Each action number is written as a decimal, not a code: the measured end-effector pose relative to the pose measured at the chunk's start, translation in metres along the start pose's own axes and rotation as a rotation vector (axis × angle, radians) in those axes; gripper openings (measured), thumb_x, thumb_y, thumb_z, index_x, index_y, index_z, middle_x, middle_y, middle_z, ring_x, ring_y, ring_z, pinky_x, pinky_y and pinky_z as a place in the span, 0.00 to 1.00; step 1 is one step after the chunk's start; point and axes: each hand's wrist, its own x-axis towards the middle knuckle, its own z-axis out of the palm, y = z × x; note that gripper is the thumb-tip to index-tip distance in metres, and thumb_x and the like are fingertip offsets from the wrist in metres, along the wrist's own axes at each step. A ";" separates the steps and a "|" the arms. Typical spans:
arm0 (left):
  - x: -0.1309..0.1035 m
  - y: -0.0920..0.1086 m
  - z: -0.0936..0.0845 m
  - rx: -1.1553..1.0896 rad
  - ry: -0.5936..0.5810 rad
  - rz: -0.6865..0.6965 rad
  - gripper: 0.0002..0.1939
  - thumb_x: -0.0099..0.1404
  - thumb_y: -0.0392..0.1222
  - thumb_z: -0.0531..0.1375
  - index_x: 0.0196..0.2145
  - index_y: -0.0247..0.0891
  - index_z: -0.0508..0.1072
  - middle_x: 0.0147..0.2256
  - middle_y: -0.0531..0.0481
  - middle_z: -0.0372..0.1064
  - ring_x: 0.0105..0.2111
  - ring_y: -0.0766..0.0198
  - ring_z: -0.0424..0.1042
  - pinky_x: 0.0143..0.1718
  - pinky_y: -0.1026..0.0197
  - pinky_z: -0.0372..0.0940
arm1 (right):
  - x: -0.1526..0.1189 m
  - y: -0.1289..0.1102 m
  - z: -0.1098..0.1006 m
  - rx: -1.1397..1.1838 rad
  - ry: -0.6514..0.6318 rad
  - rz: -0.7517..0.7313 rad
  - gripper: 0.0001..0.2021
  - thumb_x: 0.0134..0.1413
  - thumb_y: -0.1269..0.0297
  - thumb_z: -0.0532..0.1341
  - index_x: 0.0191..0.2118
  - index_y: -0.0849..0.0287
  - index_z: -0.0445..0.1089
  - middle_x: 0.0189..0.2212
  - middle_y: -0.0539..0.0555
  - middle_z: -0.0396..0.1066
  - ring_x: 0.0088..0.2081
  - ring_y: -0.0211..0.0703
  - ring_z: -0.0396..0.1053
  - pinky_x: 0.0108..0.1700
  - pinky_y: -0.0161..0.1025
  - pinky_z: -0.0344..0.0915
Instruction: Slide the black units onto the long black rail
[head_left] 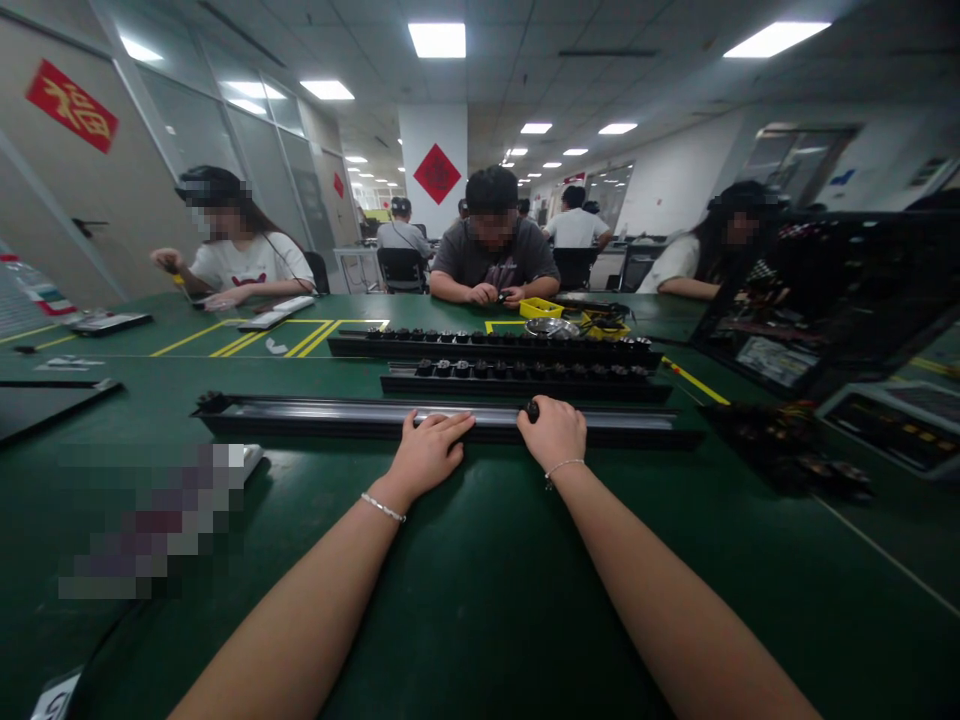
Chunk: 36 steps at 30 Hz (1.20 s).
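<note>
A long black rail (pixel 262 413) with a shiny metal channel lies crosswise on the green table. My left hand (pixel 431 450) rests on its near edge around the middle, fingers extended to the right. Farther right, my right hand (pixel 553 432) has its fingers closed round a small black part (pixel 532 410) at the channel. One small dark piece (pixel 210 400) sits at the rail's left end. Behind it are two more black rails, a shorter one (pixel 525 385) and a farther one (pixel 360 346), both lined with several small black round parts.
Yellow trays (pixel 540 308) and a metal bowl (pixel 553 328) stand beyond the rails. At right are a black open case (pixel 810 300), a grey box unit (pixel 900 425) and dark cables (pixel 780 440). A blurred-out object lies left. People sit across the table.
</note>
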 end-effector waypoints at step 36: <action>0.001 0.002 0.000 -0.022 -0.011 -0.064 0.22 0.64 0.41 0.52 0.56 0.54 0.64 0.54 0.54 0.67 0.52 0.57 0.65 0.60 0.37 0.40 | 0.006 0.033 -0.001 0.045 0.068 0.063 0.13 0.50 0.60 0.52 0.36 0.60 0.70 0.36 0.59 0.72 0.43 0.49 0.64 0.47 0.45 0.53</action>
